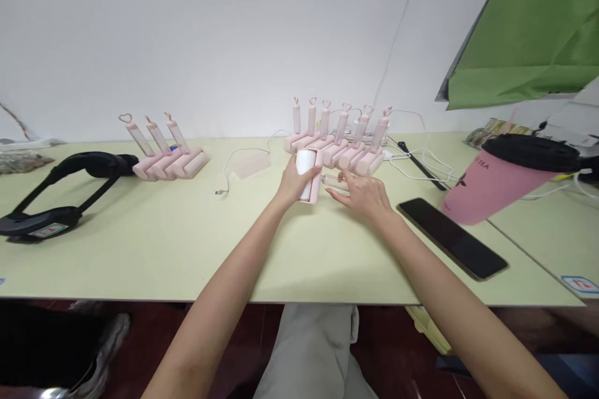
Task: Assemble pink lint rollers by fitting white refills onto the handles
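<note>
My left hand (292, 184) is wrapped round a white roll (305, 168) that sits in a pink roller cover (315, 188) on the table. My right hand (362, 194) lies just to the right with its fingers stretched out flat, fingertips on a clear pink handle (335, 182) lying on the table. Right behind both hands stands a row of several pink lint rollers (341, 140) with heart-topped handles pointing up.
Three more pink rollers (168, 153) lie at the back left, beside a black headset (60, 193). A white cable (234, 165) runs across the middle. A black phone (452, 238) and a pink lidded cup (503, 177) are on the right. The pale green table (140, 249) ends near me.
</note>
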Demonstrator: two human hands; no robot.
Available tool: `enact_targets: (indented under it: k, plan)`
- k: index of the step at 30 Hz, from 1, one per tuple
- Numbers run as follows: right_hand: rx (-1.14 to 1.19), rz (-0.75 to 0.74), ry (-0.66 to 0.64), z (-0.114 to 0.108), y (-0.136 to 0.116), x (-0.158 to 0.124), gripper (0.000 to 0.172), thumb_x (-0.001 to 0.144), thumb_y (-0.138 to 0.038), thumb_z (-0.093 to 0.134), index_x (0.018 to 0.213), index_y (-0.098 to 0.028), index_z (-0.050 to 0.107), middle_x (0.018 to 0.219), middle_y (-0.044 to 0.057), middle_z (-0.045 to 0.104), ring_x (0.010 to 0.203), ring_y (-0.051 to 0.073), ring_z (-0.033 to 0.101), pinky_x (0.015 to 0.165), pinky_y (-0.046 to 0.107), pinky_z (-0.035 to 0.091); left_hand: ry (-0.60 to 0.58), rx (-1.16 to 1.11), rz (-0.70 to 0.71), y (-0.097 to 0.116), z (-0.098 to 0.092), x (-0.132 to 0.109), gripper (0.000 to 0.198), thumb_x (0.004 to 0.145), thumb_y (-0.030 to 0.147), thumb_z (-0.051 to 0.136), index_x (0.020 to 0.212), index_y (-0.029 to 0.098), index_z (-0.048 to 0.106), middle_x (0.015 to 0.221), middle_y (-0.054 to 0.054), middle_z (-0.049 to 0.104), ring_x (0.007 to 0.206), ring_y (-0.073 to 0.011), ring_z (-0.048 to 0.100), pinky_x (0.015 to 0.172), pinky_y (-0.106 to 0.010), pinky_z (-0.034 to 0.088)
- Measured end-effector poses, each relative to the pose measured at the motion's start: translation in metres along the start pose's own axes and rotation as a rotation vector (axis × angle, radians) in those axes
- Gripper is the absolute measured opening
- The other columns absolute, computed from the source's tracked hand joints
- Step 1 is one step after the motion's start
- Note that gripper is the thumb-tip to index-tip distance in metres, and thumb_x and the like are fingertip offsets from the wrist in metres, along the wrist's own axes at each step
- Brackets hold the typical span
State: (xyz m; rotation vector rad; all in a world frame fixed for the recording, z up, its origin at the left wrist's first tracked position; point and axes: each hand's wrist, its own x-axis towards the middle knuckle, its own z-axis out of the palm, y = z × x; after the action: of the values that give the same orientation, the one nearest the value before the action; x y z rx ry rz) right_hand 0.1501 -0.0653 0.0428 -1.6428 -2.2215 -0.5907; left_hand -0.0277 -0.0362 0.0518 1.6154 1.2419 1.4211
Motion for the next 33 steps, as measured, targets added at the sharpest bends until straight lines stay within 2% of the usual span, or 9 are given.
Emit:
enact_targets:
  k: [5, 13, 21, 27, 29, 32, 33]
  plan:
    - [0.022, -0.150, -0.020, 0.002, 0.005, 0.001, 0.044, 0.089, -0.049, 0.027, 0.102, -0.018, 0.055, 0.091, 0.011, 0.065, 0.080, 0.021, 0.056, 0.061, 0.027, 0.026, -0.009, 0.041, -0.128, -0.010, -0.005, 0.001, 0.048, 0.063, 0.042, 0.066, 0.100, 0.015, 0.052, 0.099, -0.009, 0.058, 0.089, -0.0228, 0.054, 0.078, -0.033, 0.040]
    - [0.011, -0.180, -0.091, 0.006, 0.007, 0.001, 0.033, 0.089, -0.042, 0.033, 0.097, -0.017, 0.053, 0.079, 0.007, 0.067, 0.067, 0.019, 0.058, 0.052, 0.027, 0.019, -0.132, -0.117, -0.131, -0.006, 0.008, -0.008, 0.052, 0.067, 0.044, 0.063, 0.106, 0.013, 0.050, 0.103, -0.011, 0.058, 0.089, -0.0216, 0.056, 0.075, -0.031, 0.043]
    - [-0.067, -0.184, -0.231, -0.003, 0.005, 0.003, 0.027, 0.088, -0.034, 0.037, 0.098, -0.014, 0.053, 0.080, 0.013, 0.067, 0.073, 0.022, 0.061, 0.055, 0.027, 0.025, -0.074, 0.045, -0.049, -0.012, 0.015, -0.011, 0.049, 0.067, 0.043, 0.063, 0.104, 0.015, 0.049, 0.104, -0.011, 0.057, 0.092, -0.0222, 0.054, 0.076, -0.031, 0.041]
    - [-0.071, -0.184, -0.221, 0.004, 0.006, 0.002, 0.026, 0.088, -0.035, 0.037, 0.096, -0.016, 0.054, 0.077, 0.011, 0.066, 0.072, 0.022, 0.061, 0.055, 0.027, 0.026, -0.063, 0.044, -0.062, -0.018, 0.021, -0.013, 0.052, 0.066, 0.045, 0.064, 0.106, 0.017, 0.049, 0.103, -0.010, 0.058, 0.092, -0.0219, 0.055, 0.079, -0.032, 0.042]
    - [-0.057, -0.157, -0.212, 0.007, 0.010, 0.002, 0.025, 0.087, -0.036, 0.039, 0.095, -0.018, 0.054, 0.078, 0.010, 0.066, 0.072, 0.021, 0.061, 0.055, 0.027, 0.027, -0.125, -0.014, -0.084, -0.017, 0.020, -0.013, 0.052, 0.068, 0.048, 0.062, 0.108, 0.017, 0.049, 0.105, -0.010, 0.058, 0.094, -0.0215, 0.055, 0.081, -0.031, 0.043]
    - [-0.010, -0.083, -0.174, 0.007, 0.019, 0.002, 0.027, 0.084, -0.042, 0.044, 0.097, -0.020, 0.053, 0.077, 0.007, 0.066, 0.070, 0.021, 0.060, 0.054, 0.026, 0.028, -0.282, -0.083, -0.116, -0.016, 0.012, -0.010, 0.049, 0.078, 0.054, 0.046, 0.112, 0.019, 0.050, 0.112, -0.011, 0.057, 0.104, -0.0213, 0.053, 0.088, -0.032, 0.041]
    - [0.020, -0.058, -0.158, 0.007, 0.022, 0.003, 0.030, 0.082, -0.046, 0.046, 0.098, -0.021, 0.053, 0.077, 0.006, 0.066, 0.070, 0.021, 0.059, 0.054, 0.026, 0.028, -0.281, -0.050, -0.107, -0.017, 0.007, -0.007, 0.049, 0.080, 0.055, 0.041, 0.112, 0.019, 0.050, 0.116, -0.012, 0.055, 0.111, -0.0218, 0.050, 0.092, -0.033, 0.039]
